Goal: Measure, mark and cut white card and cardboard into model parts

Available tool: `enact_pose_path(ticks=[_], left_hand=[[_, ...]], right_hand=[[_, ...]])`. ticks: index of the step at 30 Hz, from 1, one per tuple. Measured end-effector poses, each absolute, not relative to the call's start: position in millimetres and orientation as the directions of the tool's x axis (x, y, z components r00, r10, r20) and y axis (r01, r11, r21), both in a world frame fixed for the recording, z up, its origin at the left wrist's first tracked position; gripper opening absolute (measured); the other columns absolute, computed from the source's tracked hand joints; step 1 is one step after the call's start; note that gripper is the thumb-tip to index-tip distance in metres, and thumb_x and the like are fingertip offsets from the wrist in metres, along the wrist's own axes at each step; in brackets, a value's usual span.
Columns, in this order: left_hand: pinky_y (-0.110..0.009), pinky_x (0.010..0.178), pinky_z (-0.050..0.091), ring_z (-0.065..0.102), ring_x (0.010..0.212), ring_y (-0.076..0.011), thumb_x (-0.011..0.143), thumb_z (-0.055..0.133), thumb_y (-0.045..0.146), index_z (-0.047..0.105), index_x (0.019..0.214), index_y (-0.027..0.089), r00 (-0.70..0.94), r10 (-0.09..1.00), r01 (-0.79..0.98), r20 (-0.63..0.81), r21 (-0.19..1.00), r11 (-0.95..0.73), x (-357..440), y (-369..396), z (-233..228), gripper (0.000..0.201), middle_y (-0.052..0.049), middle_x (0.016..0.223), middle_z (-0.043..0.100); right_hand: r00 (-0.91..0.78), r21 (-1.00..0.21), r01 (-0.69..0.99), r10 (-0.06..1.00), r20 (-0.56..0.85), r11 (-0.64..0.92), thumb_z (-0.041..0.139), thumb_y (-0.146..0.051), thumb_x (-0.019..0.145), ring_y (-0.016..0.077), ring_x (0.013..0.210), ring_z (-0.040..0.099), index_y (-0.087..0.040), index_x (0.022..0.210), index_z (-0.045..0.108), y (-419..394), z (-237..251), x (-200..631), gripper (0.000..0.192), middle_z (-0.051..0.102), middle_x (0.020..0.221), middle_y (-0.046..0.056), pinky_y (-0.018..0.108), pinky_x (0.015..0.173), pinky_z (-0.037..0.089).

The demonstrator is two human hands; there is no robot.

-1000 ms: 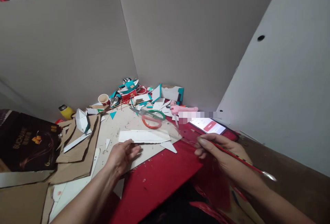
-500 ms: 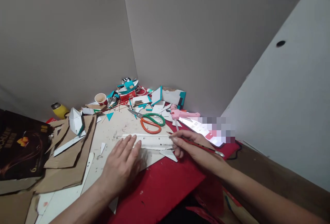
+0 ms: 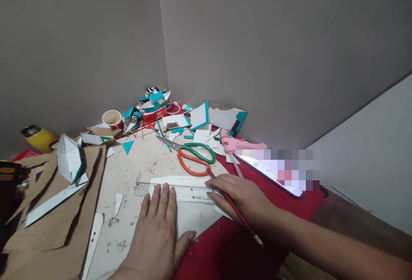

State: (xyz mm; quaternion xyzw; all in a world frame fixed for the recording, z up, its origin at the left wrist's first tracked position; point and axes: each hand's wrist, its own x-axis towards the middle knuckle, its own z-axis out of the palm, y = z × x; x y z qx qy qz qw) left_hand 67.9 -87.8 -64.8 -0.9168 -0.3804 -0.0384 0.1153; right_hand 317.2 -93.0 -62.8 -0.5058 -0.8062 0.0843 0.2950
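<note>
1. Two big gray walls (image 3: 270,56) meet in a corner behind everything.
2. A red table cover (image 3: 209,254) lies under the things, and a pale board (image 3: 138,166) with dark smudges sits on it.
3. Brown cardboard (image 3: 54,237) is piled on the left, and a white folded paper shape (image 3: 68,162) rests on top.
4. The left hand (image 3: 157,232) lies flat. Its four fingers are close together, its thumb sticks out to the side, and its fingertips are on the ruler.
5. The right hand (image 3: 241,198) is curled around the pencil, with its fingertips at the right end of the ruler. I cannot tell how hard they press.
6. A phone (image 3: 264,171) lies just past the right hand, and its screen is lit.
7. The scissors (image 3: 180,147) lie behind the ruler. One handle is green and one is orange.
8. A white card strip (image 3: 180,180) is on the board under the clear ruler (image 3: 191,191), in front of the scissors.
9. A pink glue gun (image 3: 243,145) lies beside the phone.
10. The red pencil (image 3: 236,209) slants across the right hand, and its dark tip is by the orange handle.
11. A small teal triangle (image 3: 128,147) lies left of the scissors.
</note>
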Motion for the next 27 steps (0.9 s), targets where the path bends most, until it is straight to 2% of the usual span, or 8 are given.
enact_pose_path(ticks=[2,5,8,13,19,22,27], left_hand=[[-0.055,0.097,0.048,0.045,0.129,-0.0402,0.089,0.041,0.058,0.044,0.139,0.002,0.707,0.685,0.707,0.177,-0.188,-0.681,68,-87,-65,0.075,-0.023,0.143,0.043],[-0.054,0.094,0.05,0.048,0.127,-0.0399,0.088,0.041,0.06,0.046,0.137,0.002,0.713,0.67,0.701,0.206,-0.2,-0.684,68,-85,-64,0.076,-0.023,0.141,0.046],[-0.053,0.091,0.051,0.051,0.125,-0.0397,0.086,0.043,0.06,0.047,0.137,0.004,0.707,0.674,0.707,0.213,-0.209,-0.676,67,-83,-63,0.076,-0.022,0.141,0.048],[-0.051,0.09,0.051,0.054,0.122,-0.038,0.086,0.044,0.061,0.048,0.137,0.008,0.674,0.712,0.738,0.197,-0.204,-0.643,63,-76,-59,0.074,-0.021,0.14,0.05],[-0.05,0.092,0.051,0.053,0.123,-0.0388,0.083,0.05,0.06,0.044,0.139,0.008,0.723,0.649,0.691,0.238,-0.231,-0.685,61,-74,-60,0.077,-0.024,0.137,0.053],[-0.051,0.091,0.051,0.053,0.122,-0.0402,0.082,0.05,0.061,0.044,0.139,0.01,0.746,0.622,0.666,0.239,-0.262,-0.699,60,-74,-63,0.077,-0.023,0.135,0.056],[-0.053,0.09,0.051,0.051,0.124,-0.0419,0.082,0.047,0.064,0.046,0.135,0.006,0.776,0.584,0.63,0.238,-0.305,-0.714,58,-72,-66,0.08,-0.026,0.135,0.054]], right_hand=[[-0.375,-0.371,0.769,0.838,0.397,0.52,0.054,-0.029,0.092,0.0254,0.085,0.065,-0.017,0.108,0.063,-95,-69,322,0.022,0.07,0.093,0.012,0.039,0.074,0.053],[-0.425,-0.34,0.754,0.812,0.4,0.562,0.06,-0.034,0.09,0.0306,0.112,0.057,-0.016,0.126,0.053,-98,-73,327,0.041,0.065,0.116,0.016,0.048,0.092,0.048],[-0.441,-0.33,0.751,0.807,0.393,0.572,0.061,-0.036,0.089,0.0337,0.126,0.047,-0.016,0.136,0.045,-100,-74,329,0.053,0.061,0.126,0.017,0.052,0.099,0.044],[-0.41,-0.418,0.74,0.845,0.342,0.528,0.062,-0.035,0.088,0.0308,0.114,0.056,-0.018,0.131,0.05,-98,-71,326,0.047,0.063,0.122,0.016,0.048,0.094,0.047],[-0.374,-0.552,0.649,0.852,0.366,0.523,0.064,-0.024,0.087,0.0242,0.106,0.061,-0.023,0.128,0.05,-95,-65,324,0.043,0.064,0.117,0.011,0.038,0.09,0.05],[-0.375,-0.567,0.623,0.842,0.388,0.539,0.063,-0.02,0.087,0.0222,0.103,0.061,-0.024,0.129,0.048,-94,-67,325,0.045,0.065,0.115,0.01,0.036,0.088,0.05],[-0.401,-0.53,0.615,0.81,0.428,0.584,0.059,-0.016,0.089,0.0227,0.102,0.06,-0.021,0.131,0.044,-95,-73,329,0.045,0.064,0.112,0.012,0.038,0.087,0.05]])
